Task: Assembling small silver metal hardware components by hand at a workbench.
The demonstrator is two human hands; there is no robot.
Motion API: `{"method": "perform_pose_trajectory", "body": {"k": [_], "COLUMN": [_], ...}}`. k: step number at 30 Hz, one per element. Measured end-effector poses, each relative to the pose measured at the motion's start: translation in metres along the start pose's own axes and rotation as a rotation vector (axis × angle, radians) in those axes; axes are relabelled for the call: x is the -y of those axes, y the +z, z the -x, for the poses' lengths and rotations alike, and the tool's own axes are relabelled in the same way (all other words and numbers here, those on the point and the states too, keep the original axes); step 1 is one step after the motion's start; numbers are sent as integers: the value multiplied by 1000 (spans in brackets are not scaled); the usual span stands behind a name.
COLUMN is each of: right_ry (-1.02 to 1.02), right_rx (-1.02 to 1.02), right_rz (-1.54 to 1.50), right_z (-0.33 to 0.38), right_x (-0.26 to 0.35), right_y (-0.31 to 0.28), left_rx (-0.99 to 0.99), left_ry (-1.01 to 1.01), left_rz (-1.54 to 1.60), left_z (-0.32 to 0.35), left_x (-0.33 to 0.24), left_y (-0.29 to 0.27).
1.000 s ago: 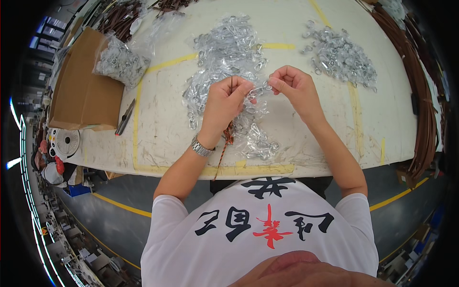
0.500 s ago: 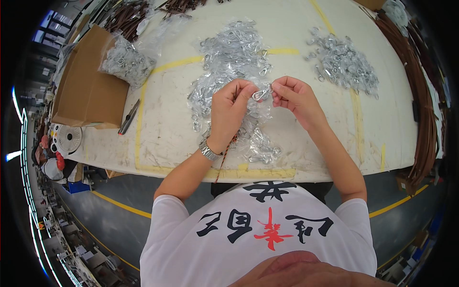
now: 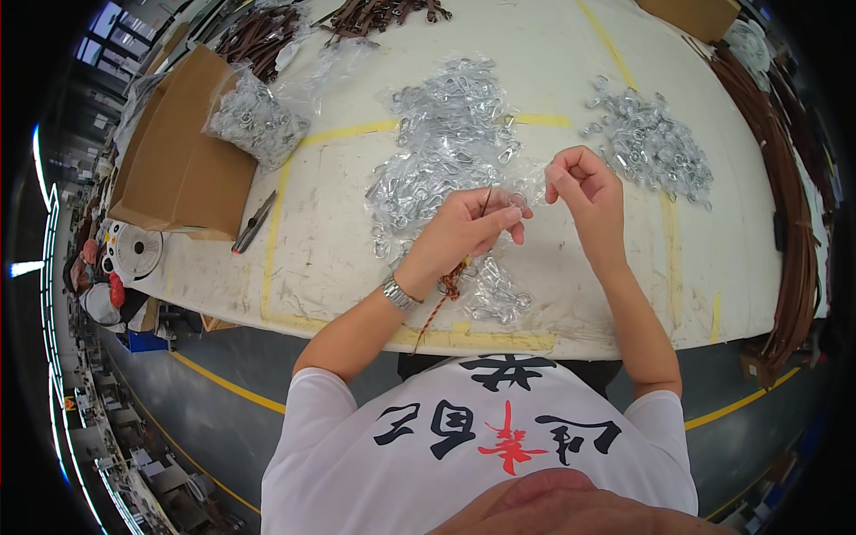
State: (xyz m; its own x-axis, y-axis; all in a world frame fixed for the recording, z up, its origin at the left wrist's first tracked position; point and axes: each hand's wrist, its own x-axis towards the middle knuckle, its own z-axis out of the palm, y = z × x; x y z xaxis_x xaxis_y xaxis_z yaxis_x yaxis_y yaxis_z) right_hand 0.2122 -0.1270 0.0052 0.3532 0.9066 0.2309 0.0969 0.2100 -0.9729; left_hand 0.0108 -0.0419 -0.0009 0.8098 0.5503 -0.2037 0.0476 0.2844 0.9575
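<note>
Plastic film (image 3: pixel 515 199), clear and crinkled, is pinched in the left hand (image 3: pixel 468 230). The right hand (image 3: pixel 590 192) is narrow, its hold unclear. White table (image 3: pixel 580 294) stretches to its curved near edge (image 3: pixel 580 354).

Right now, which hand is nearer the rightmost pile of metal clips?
Right. The right hand is just left of the pile; the left hand is farther left.

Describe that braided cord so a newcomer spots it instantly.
On the pale table, find the left hand, above the metal watch. Below it, a thin braided cord runs down toward the table's near edge. Its orange-and-dark colouring sets it apart from the silvery clasps in clear plastic beside it.
</note>
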Motion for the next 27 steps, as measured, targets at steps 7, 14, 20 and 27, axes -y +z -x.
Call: {"method": "perform_pose_trajectory", "body": {"k": [7,14,20,27], "right_ry": [367,387,404,445], "right_rx": [-12,100,71,-107], "right_rz": [-411,-435,-447,-520], "right_z": [-8,7,8,3], "right_x": [-2,-24,-21,-24], "right_y": [15,24,25,15], "left_rx": [-85,-163,-148,-288], "left_ry": [74,108,88,129], "left_rz": [-58,-178,-217,41], "left_z": [-3,-2,-3,-5], "left_x": [4,5,5,-2], "left_y": [1,0,-3,-11]}}
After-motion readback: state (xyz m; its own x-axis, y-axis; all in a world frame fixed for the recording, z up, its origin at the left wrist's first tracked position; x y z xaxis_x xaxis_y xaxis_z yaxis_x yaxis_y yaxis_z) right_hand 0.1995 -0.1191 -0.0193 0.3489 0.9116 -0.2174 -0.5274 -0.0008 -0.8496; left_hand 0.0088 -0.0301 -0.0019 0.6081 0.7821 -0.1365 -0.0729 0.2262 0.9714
